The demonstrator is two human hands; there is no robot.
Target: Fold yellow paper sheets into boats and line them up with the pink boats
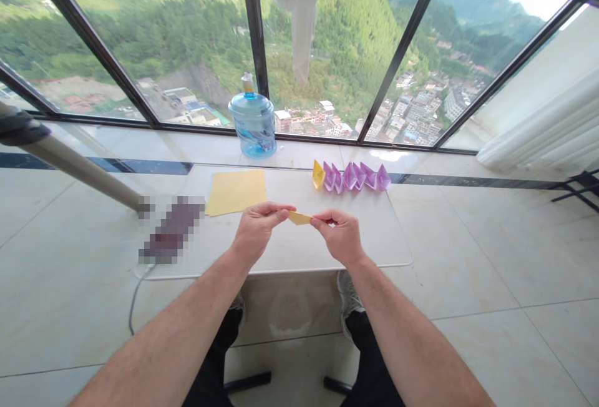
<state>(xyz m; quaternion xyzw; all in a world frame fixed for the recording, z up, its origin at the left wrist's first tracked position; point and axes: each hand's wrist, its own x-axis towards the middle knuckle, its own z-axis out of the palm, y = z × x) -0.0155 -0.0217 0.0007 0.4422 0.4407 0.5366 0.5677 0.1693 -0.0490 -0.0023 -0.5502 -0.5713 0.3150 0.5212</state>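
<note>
A small folded piece of yellow paper [300, 218] is stretched between my two hands, above the white tabletop [299, 251]. My left hand [258, 225] pinches its left end between thumb and fingers. At the right end, my right hand [340, 232] grips it the same way. The paper's lower edge comes to a blunt point. Just beyond my left hand lies a stack of yellow paper sheets [236, 191]. Past my right hand stands a row of folded paper boats, one yellow boat [318, 175] at the left and several purple boats [350, 177] beside it.
A blue water jug [253, 121] stands on the floor by the window. Left on the table is a blurred-out dark object [173, 232] with a cable [133, 301]. A beige pole [88, 166] slants in from the left. A white curtain [543, 126] hangs at right.
</note>
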